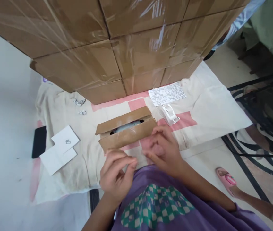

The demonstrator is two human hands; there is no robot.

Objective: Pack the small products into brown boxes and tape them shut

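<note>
My left hand (pixel 117 175) is just in front of a long cardboard box (pixel 124 139), its thumb and forefinger pinched together. Whatever that pinch may hold is too small to make out. Close by, my right hand (pixel 165 150) has its fingers curled toward the thumb near the box's right end; anything between them is blurred. The box's top flaps stand partly apart, and through the gap shows a grey rounded object (pixel 128 126) with dark ends. A white tape dispenser (pixel 170 115) lies beyond my right hand, beside a sheet with many small printed marks (pixel 167 93).
Cardboard boxes (pixel 141 48) wrapped in clear film are stacked at the back of the cloth (pixel 88 163). To the left lie a black phone (pixel 39 141), white cards (pixel 65 139) and crumpled scraps (pixel 80 102). Another person's foot in a pink slipper (pixel 226 181) is at the right.
</note>
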